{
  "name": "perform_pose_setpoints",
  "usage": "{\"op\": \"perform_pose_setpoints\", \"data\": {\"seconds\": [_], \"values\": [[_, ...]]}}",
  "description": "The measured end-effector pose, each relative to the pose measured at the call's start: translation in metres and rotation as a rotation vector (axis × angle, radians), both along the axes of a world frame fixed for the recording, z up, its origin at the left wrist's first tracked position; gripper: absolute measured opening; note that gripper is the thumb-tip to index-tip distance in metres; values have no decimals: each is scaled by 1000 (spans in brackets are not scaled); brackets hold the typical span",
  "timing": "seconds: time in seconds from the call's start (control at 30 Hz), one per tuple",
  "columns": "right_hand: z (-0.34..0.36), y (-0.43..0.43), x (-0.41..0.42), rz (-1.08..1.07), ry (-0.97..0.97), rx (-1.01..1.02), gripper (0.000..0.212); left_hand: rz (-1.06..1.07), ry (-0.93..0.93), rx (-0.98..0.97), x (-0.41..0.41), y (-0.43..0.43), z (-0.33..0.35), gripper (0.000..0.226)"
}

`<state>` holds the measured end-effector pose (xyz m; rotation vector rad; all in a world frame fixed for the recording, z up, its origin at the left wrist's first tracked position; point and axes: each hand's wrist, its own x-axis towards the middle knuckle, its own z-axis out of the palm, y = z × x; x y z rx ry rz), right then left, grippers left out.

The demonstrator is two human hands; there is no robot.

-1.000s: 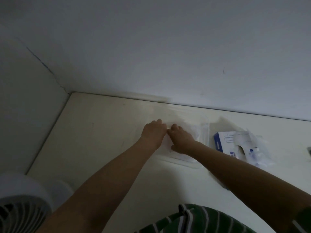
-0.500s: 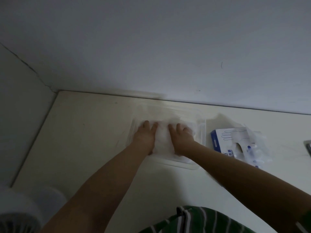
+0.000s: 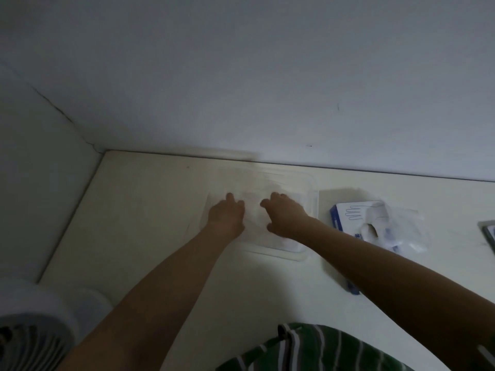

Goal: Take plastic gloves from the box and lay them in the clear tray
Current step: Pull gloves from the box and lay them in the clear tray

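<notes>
The gloves (image 3: 253,219) lie inside the clear tray (image 3: 278,253), between and under both hands. The left hand (image 3: 226,215) and right hand (image 3: 285,214) rest on them, fingers bent down; pinching or just pressing, I cannot tell. The box (image 3: 353,218) sits right of the tray, nearer the right hand.

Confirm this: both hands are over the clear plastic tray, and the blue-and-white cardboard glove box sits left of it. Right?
Wrong side. The head view shows the blue-and-white cardboard glove box right of the clear plastic tray, not left. The left hand and right hand are over the tray.
</notes>
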<state>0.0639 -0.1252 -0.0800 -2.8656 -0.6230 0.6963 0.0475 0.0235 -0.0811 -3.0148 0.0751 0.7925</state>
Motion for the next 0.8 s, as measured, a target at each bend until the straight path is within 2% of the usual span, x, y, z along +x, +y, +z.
{"op": "perform_pose_setpoints", "data": {"seconds": [0.07, 0.17, 0.3, 0.43, 0.53, 0.6, 0.63, 0.67, 0.8], "values": [[21, -9, -1, -54, -67, 220, 31, 7, -172, -46, -2, -10, 11, 29], [48, -41, -1, -198, -246, 473, 16, 55, -387, -230, 1, -39, 30, 20], [57, -118, -8, -407, -407, 538, 16, -25, -475, -479, 0, -100, 51, 13], [44, -198, -32, -595, -331, 370, 28, -214, -369, -594, -12, -168, 50, 15], [25, -239, -56, -647, -127, 86, 52, -319, -175, -529, -20, -210, 33, 28], [11, -253, -70, -666, -1, 20, 69, -327, -54, -464, -25, -227, 19, 42], [3, -259, -76, -676, 18, 36, 69, -328, -3, -433, -29, -234, 13, 50], [-4, -260, -80, -679, 1, 70, 64, -327, 31, -403, -31, -236, 7, 57], [-18, -267, -83, -719, -141, 237, 17, -316, 66, -346, -35, -240, -6, 71]]}}
